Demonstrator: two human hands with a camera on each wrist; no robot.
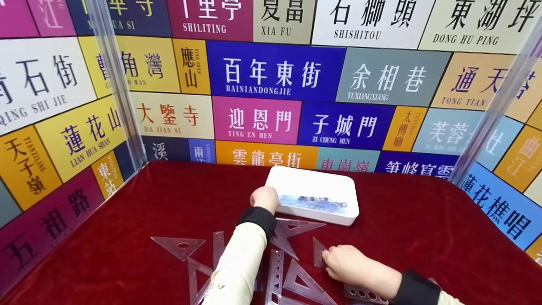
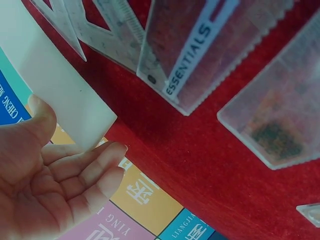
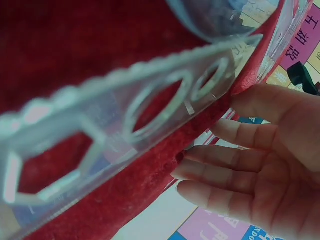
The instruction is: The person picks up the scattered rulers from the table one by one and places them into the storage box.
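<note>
— Red velvet-like cloth (image 1: 423, 237) covers the whole table, yes? What is around it?

— Yes, dark red, soft looking. Around are walls (image 1: 275, 72) w/ many coloured panels, Chinese signs plus Latin letters, e.g. "BAINIANDONGJIE", "YING EN MEN". Two clear plastic posts (image 1: 114, 80) stand at the back corners, left & right.

— And on the cloth?

— White tray (image 1: 322, 182) at the middle-back, w/ clear rulers (image 1: 315, 203) lying inside near the front edge. In front of it, many clear set squares (image 1: 180, 246) and rulers are scattered, some overlapping.

— Left hand?

— Left hand (image 1: 264, 198) is at the tray's left front corner. In the left wrist view the fingers (image 2: 95, 167) are straight and relaxed, palm open, holding nothing; the tray edge is just beside the fingertips. I cannot tell if they touch it.

— Right hand?

— Right hand (image 1: 345, 262) is lower, near the front of the table, resting beside a small clear triangle (image 1: 318, 253); fingertips at its edge. In the right wrist view the fingers (image 3: 225, 167) are stretched out, nearly flat, no grip on anything. A clear stencil ruler (image 3: 125, 130) w/ round and six-sided holes is just beside that wrist.

— Sleeves?

— Cream colour, w/ black cuffs (image 1: 256, 218).
</note>
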